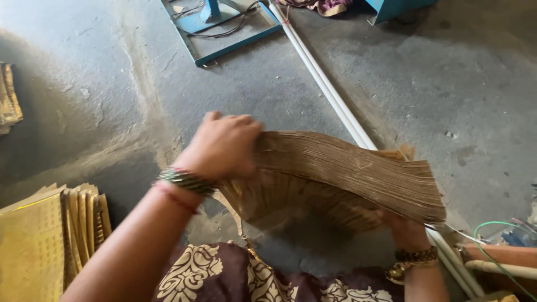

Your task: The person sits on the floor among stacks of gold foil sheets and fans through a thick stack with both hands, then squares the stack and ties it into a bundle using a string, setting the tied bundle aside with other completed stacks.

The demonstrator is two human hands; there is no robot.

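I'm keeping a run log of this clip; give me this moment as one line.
left hand: grips top edge of cardboard sheet stack | right hand: supports stack from below | stack: bowed, held above concrete floor | nearby: more stacked sheets, white pipes

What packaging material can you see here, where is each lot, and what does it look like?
Stack of brown card sheets: centre, fanned and bent between the left hand and the right hand.
Yellow-gold patterned sheets: lower left on the floor, a flat pile with more standing on edge beside it.
Golden sheets: left edge, cut off by the frame.
No labels, signs or screens in view.
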